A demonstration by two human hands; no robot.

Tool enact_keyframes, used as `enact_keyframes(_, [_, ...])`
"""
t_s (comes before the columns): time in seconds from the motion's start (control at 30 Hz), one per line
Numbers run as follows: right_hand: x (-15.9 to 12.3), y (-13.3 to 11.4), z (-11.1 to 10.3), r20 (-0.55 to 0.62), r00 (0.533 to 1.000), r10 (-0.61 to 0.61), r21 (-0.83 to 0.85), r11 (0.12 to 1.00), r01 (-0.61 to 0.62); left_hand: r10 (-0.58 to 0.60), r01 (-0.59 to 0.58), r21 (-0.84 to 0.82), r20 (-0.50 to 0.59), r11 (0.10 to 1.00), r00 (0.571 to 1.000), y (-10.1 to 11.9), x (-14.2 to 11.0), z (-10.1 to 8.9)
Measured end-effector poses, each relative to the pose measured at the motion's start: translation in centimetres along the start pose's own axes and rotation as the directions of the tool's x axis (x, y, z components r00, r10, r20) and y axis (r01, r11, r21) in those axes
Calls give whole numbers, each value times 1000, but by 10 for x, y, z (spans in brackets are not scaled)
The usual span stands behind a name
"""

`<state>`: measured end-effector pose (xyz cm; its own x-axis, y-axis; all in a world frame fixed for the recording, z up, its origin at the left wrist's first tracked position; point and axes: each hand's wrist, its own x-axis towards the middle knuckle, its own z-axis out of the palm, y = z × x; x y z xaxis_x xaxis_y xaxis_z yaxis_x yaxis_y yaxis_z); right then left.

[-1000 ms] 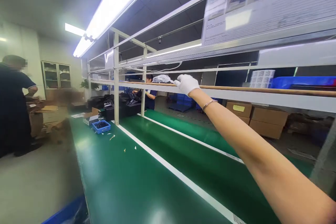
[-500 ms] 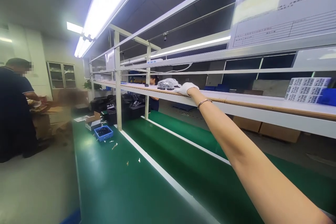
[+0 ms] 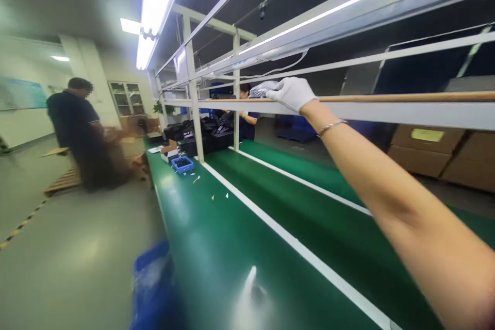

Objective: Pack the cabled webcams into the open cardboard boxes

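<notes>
My right hand, in a white glove with a bracelet at the wrist, reaches up to the raised shelf. Its fingers are bent together on the near end of a crinkled clear plastic bag lying there. What the bag contains cannot be made out, and the hand covers part of it. My left hand is not recognisable in view. A pale blurred shape shows low over the green bench, too smeared to name.
A blue tray of dark parts and an open carton stand on the bench, with small scraps nearby. Black items are piled behind an upright post. A blue bin is at lower left. Two people work further off.
The view has swung, so the bench and shelf sit higher and further right. My right hand appears larger and stays at the plastic bag. The blue bin has come into view.
</notes>
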<state>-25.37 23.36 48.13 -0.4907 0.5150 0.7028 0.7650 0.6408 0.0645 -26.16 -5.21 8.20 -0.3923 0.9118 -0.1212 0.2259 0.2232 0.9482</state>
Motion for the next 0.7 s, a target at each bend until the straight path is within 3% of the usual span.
enact_keyframes(0.07, [-66,-25,1,-61,990,-130,109,985,136,-12,11,-28,-49,1000,999,-5,1,-1])
enact_keyframes(0.17, [-203,-60,6,-7,942,-337,327,889,320,9,-16,-58,-117,998,993,-14,-8,-5])
enact_keyframes(0.27, [-340,-83,7,141,896,-422,542,790,287,153,-157,-15,-137,988,979,-15,-37,-10])
enact_keyframes(0.37, [-435,-96,0,268,874,-405,598,781,178,273,-262,159,-48,952,961,-7,-83,-10])
enact_keyframes(0.5, [-495,-102,-21,299,901,-316,567,818,99,208,-218,416,69,883,976,5,-142,-7])
enact_keyframes(0.6, [-516,-102,-38,257,922,-289,564,819,99,276,-291,400,97,869,956,5,-170,-2])
enact_keyframes(0.7, [-528,-99,-53,189,933,-307,573,806,149,348,-343,362,53,867,936,5,-188,2])
